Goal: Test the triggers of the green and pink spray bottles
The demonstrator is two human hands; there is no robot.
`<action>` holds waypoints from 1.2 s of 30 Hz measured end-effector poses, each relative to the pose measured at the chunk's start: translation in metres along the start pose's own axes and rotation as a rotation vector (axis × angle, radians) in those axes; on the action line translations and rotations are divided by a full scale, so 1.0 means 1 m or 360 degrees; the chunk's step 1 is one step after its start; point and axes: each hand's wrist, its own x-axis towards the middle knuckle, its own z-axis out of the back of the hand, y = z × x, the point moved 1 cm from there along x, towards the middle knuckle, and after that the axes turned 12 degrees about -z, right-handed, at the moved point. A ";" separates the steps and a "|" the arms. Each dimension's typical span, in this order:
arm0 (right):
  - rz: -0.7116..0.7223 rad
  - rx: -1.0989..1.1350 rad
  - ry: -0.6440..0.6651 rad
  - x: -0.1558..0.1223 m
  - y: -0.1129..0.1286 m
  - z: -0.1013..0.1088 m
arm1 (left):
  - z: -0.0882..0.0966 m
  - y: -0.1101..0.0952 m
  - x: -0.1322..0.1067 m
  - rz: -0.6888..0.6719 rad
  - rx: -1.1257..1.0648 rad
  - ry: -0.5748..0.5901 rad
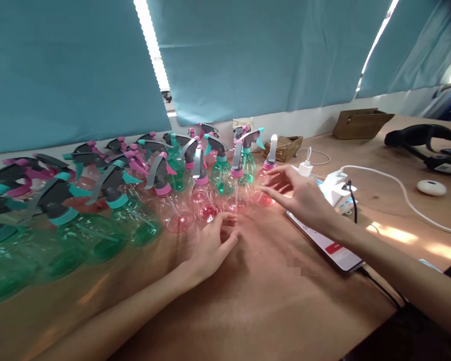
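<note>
Fingers [227,217] parted and bent, left hand [209,245] and right hand [299,189] reached over a brown table [248,301] as spray bottles [176,213] crowded its left side, one pink bottle [264,199] standing at their right end by the right fingertips, contact unclear

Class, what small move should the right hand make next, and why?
The right hand should perhaps close its fingers around the rightmost translucent pink plastic spray bottle: they are parted and curved beside it, and the left hand holds nothing.
</note>
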 end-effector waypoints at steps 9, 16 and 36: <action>-0.0441 -0.0194 -0.0347 0.024 -0.064 0.008 | -0.007 -0.001 0.024 0.0017 -0.0091 0.0000; -0.0185 -0.0121 0.0021 0.044 -0.067 -0.014 | -0.006 -0.011 0.031 0.0030 -0.0150 0.0012; -0.0079 -0.0020 0.0066 -0.032 0.003 0.005 | 0.008 -0.029 0.008 -0.0070 -0.0105 -0.0127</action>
